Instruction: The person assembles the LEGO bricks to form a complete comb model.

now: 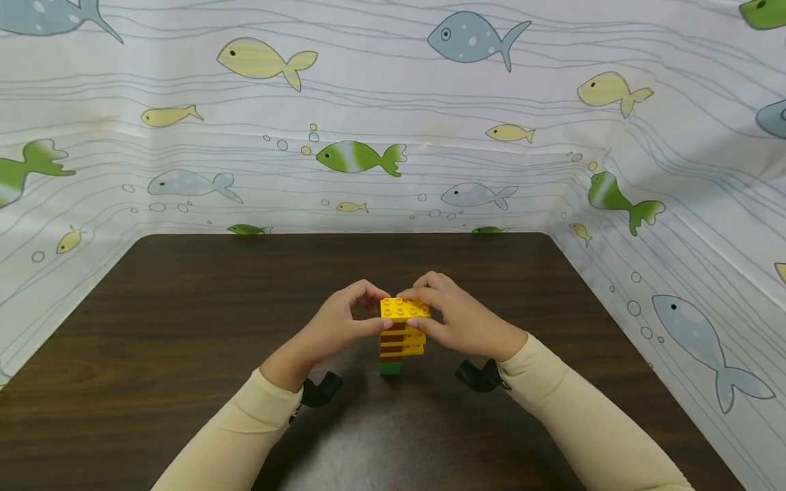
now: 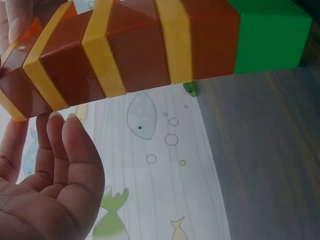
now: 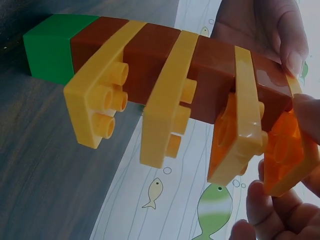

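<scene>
A tower of toy building blocks stands on the table, with a green block [image 1: 389, 369] at its foot. Above it, brown blocks [image 2: 139, 45] alternate with thin yellow plates [image 3: 170, 100] that jut out to the right, studs upward. On top lies a studded yellow plate [image 1: 396, 311]. My left hand [image 1: 331, 319] pinches the tower's upper end from the left, thumb in front and index finger behind; its other fingers curl loosely below. From the right, my right hand [image 1: 459, 315] pinches the top plate's jutting end between thumb and fingers.
The dark wooden table [image 1: 202, 320] extends around the tower. A white fish-print curtain [image 1: 368, 88] encloses its back and sides. Black wrist mounts [image 1: 479, 376] stick out from both sleeves near the tower.
</scene>
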The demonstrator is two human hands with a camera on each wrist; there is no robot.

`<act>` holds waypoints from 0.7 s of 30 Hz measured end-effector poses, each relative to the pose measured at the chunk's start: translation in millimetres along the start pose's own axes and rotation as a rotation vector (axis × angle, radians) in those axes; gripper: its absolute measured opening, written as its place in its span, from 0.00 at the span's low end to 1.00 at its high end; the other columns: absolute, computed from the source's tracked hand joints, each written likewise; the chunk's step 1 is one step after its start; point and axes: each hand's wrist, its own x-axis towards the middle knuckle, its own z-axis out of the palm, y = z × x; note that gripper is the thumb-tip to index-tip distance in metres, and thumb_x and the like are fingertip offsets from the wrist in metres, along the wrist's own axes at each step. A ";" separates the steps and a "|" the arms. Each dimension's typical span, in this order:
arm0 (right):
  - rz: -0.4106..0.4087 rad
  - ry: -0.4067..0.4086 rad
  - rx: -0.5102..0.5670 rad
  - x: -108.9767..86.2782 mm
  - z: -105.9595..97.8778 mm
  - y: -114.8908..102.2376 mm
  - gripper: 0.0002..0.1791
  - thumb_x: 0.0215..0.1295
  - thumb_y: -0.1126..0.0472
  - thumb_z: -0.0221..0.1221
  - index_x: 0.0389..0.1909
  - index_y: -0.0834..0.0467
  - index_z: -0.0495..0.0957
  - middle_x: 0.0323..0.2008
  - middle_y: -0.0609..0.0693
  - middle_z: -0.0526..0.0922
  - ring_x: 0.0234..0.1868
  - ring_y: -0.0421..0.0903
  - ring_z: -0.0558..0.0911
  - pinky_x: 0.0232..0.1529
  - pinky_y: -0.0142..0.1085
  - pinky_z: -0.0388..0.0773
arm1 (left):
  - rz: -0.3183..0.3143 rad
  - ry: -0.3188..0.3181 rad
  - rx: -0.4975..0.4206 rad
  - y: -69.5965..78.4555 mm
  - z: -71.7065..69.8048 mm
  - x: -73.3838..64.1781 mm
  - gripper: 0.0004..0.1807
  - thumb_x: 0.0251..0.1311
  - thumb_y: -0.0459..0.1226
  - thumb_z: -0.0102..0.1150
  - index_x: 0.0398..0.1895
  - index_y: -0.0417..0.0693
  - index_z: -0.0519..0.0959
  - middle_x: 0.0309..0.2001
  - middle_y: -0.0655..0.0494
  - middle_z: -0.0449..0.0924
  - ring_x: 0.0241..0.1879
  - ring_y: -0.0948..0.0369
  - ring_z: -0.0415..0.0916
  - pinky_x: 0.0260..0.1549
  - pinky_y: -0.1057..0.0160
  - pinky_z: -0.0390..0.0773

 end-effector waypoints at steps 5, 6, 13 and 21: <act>0.014 0.015 0.053 -2.1 3.5 5.0 0.25 0.64 0.57 0.63 0.61 0.58 0.73 0.50 0.50 0.72 0.51 0.47 0.69 0.52 0.44 0.74 | -0.003 0.021 0.003 -1.3 1.9 -0.5 0.18 0.60 0.37 0.63 0.52 0.42 0.73 0.45 0.50 0.75 0.44 0.54 0.71 0.45 0.54 0.74; 0.021 0.016 0.078 -2.9 4.4 6.2 0.27 0.64 0.56 0.63 0.63 0.58 0.72 0.52 0.50 0.71 0.53 0.47 0.69 0.54 0.44 0.74 | -0.004 0.025 0.007 -1.3 2.2 -0.9 0.19 0.60 0.37 0.63 0.52 0.42 0.73 0.46 0.50 0.75 0.45 0.53 0.71 0.45 0.54 0.74; 0.111 0.064 0.269 -13.5 15.4 24.3 0.36 0.64 0.54 0.63 0.71 0.55 0.62 0.64 0.53 0.66 0.61 0.49 0.68 0.58 0.50 0.70 | 0.008 0.044 0.046 -5.1 2.7 -5.1 0.27 0.59 0.40 0.64 0.61 0.43 0.70 0.50 0.47 0.75 0.48 0.52 0.70 0.44 0.55 0.73; 0.171 0.124 0.380 -26.6 29.9 38.4 0.37 0.63 0.55 0.63 0.71 0.56 0.61 0.60 0.55 0.70 0.59 0.55 0.70 0.56 0.51 0.71 | -0.035 0.069 -0.015 -17.7 3.2 -14.0 0.31 0.57 0.39 0.67 0.63 0.41 0.68 0.54 0.42 0.73 0.53 0.49 0.71 0.51 0.50 0.75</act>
